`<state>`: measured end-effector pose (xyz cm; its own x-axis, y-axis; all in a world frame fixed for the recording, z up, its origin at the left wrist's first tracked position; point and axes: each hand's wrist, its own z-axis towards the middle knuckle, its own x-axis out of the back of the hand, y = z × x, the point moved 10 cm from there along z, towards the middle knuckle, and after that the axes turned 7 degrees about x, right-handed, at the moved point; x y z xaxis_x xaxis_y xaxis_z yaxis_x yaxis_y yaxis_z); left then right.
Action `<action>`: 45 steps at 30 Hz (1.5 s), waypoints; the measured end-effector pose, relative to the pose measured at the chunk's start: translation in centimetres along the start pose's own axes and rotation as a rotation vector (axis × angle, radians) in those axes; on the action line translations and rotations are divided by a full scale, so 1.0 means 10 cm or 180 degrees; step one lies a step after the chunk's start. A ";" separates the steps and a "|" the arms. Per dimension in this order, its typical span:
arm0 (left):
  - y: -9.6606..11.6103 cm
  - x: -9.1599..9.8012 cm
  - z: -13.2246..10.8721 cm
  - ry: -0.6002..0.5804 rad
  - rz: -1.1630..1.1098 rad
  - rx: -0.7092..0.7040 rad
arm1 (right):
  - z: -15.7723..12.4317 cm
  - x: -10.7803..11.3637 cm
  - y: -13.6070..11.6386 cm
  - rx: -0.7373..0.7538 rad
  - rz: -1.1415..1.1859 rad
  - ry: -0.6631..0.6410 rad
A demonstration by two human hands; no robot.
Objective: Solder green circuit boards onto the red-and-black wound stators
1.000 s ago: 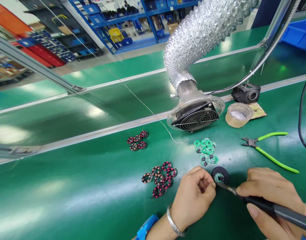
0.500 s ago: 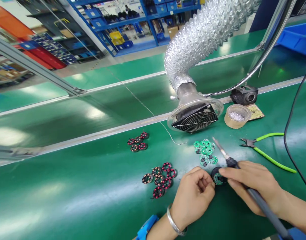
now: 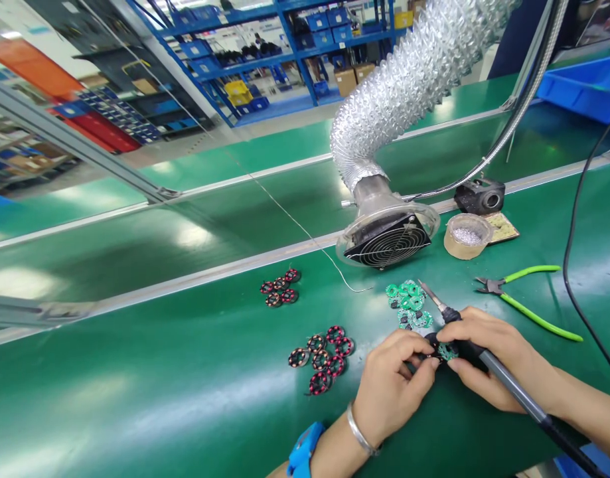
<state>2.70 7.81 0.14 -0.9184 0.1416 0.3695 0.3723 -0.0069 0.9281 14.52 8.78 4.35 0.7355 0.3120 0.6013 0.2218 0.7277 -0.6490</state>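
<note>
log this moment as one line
left hand: at round board | right hand: holding soldering iron, also at board | pliers: on bench

duct [image 3: 409, 99]: top cut off | green board [image 3: 448, 352]: partly hidden

No text, numbers or brands legible; pale label [image 3: 342, 46] on blue shelving [image 3: 279, 111] too small.

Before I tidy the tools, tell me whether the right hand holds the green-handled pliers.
No, the pliers lie open on the green table beyond the right hand, which holds a soldering iron.
</note>
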 end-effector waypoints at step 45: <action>0.20 0.63 -0.04 -0.0574 0.3008 -0.0102 | -0.08 -0.10 0.10 -0.0009 -0.0527 -0.0089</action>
<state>-2.42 8.30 4.32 -0.2055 0.2138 0.9550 0.9416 -0.2228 0.2525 14.57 8.70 2.71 0.6705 0.2049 0.7130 0.3404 0.7690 -0.5411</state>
